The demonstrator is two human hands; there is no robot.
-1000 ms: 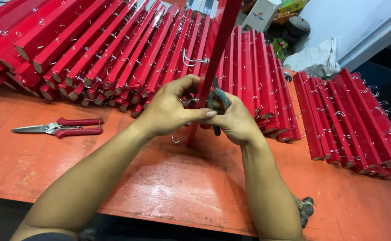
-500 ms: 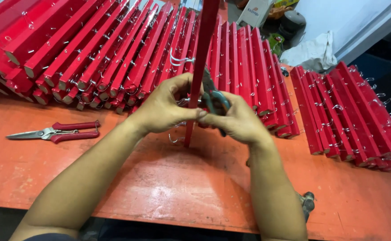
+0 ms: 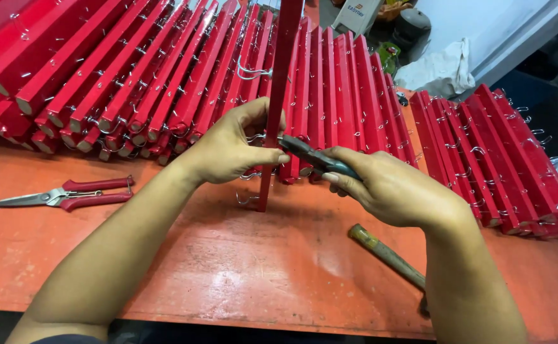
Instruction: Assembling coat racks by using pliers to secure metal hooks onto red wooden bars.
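Down by the right wrist, a wooden-handled hammer (image 3: 387,255) lies on the orange table (image 3: 228,267). Just past it, the right hand (image 3: 396,191) grips dark pliers (image 3: 314,156), their tip at the left fingertips. The left hand (image 3: 231,150) wraps a standing red bar (image 3: 279,102), with red bars (image 3: 164,76) stacked beyond.

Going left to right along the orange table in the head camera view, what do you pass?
Red-handled shears → left hand → upright red bar it steadies → dark pliers → right hand gripping them → red bars with wire hooks at the right.
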